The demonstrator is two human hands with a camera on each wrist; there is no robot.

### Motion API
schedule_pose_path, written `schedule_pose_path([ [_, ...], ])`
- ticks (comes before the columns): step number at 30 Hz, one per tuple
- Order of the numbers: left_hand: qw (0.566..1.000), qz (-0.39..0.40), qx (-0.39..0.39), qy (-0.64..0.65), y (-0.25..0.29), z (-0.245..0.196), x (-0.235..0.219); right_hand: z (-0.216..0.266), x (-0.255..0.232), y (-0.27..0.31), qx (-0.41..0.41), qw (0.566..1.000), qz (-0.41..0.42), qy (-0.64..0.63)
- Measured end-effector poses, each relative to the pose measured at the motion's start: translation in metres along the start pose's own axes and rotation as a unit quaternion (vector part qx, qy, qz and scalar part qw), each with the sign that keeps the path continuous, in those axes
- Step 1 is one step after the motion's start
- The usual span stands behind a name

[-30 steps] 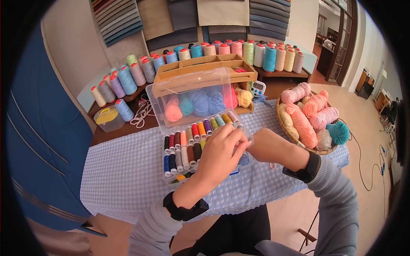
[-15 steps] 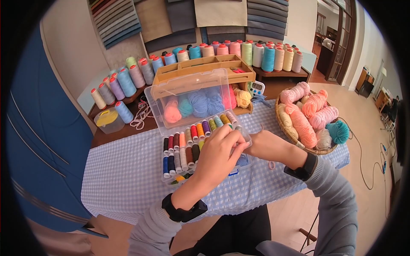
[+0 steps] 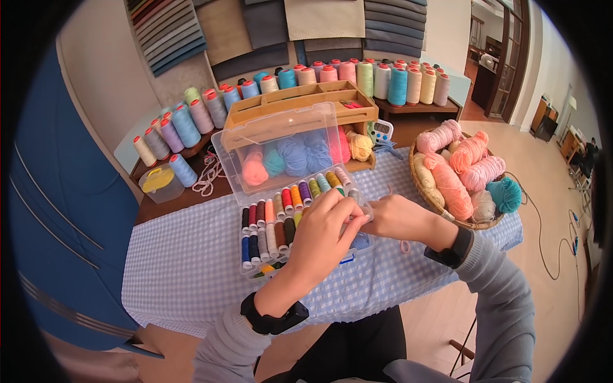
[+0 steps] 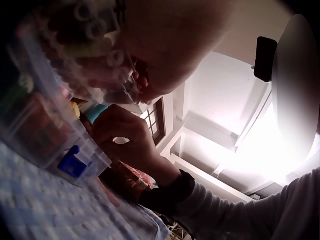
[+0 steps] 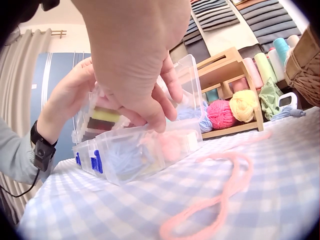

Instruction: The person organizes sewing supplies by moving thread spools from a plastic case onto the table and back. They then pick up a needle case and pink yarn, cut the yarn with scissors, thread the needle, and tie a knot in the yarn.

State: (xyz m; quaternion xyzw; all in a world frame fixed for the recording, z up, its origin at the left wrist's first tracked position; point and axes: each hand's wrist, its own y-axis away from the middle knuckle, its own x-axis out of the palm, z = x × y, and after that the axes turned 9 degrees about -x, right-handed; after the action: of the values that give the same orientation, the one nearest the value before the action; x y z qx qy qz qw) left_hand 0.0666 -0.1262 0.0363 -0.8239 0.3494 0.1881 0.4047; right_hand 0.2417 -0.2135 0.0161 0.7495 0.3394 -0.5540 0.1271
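Note:
A clear tray of thread spools [image 3: 279,228] sits tilted over the clear box [image 5: 132,157], which holds blue and pink yarn. Across the tray's right part reaches my left hand [image 3: 322,233], its thumb and fingers pinched at the right edge; the exact contact is hidden. My right hand [image 3: 405,220] is beside it, at the same end. In the right wrist view, curled fingers of the right hand [image 5: 135,65] grip the tray's end just above the box rim. The left wrist view shows the left hand [image 4: 172,45] above the right hand [image 4: 125,135].
Behind the tray stands the raised clear lid [image 3: 281,150], before a wooden organizer [image 3: 300,105]. A yarn basket [image 3: 428,191] is at the right. Pink yarn [image 5: 227,192] lies on the checked cloth [image 3: 185,262]. Thread cones [image 3: 185,126] line the back; a yellow-lidded container [image 3: 159,182] stands left.
The head view has shifted slightly, moving the scene a little left in it. Both hands stay at the tray's right end, with no clear change of grip.

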Motion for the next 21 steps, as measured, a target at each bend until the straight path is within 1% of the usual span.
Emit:
schedule_pose_path([
  [4, 1.0, 0.002, -0.001, -0.001, 0.0, -0.001, 0.0, 0.002, -0.003, -0.001, -0.003, 1.0, 0.001, 0.009],
  [6, 1.0, 0.003, -0.002, 0.002, 0.001, -0.001, 0.0, 0.005, -0.007, -0.001, -0.008, 0.999, 0.028, 0.037],
  [7, 1.0, 0.003, -0.003, 0.004, 0.001, -0.001, 0.0, 0.006, -0.008, -0.001, -0.008, 0.999, 0.027, 0.037],
  [9, 1.0, 0.004, -0.001, 0.001, 0.001, -0.001, -0.001, 0.007, -0.01, 0.001, -0.035, 0.996, 0.012, 0.077],
  [13, 1.0, 0.004, 0.002, -0.005, 0.001, 0.0, -0.001, 0.009, -0.002, 0.005, -0.038, 0.994, 0.005, 0.101],
  [15, 1.0, 0.005, 0.002, -0.007, 0.001, 0.0, -0.001, 0.01, -0.004, 0.005, -0.06, 0.989, -0.002, 0.138],
  [21, 1.0, 0.005, -0.004, -0.003, 0.001, 0.0, 0.0, 0.007, -0.004, 0.007, -0.079, 0.985, -0.012, 0.156],
])
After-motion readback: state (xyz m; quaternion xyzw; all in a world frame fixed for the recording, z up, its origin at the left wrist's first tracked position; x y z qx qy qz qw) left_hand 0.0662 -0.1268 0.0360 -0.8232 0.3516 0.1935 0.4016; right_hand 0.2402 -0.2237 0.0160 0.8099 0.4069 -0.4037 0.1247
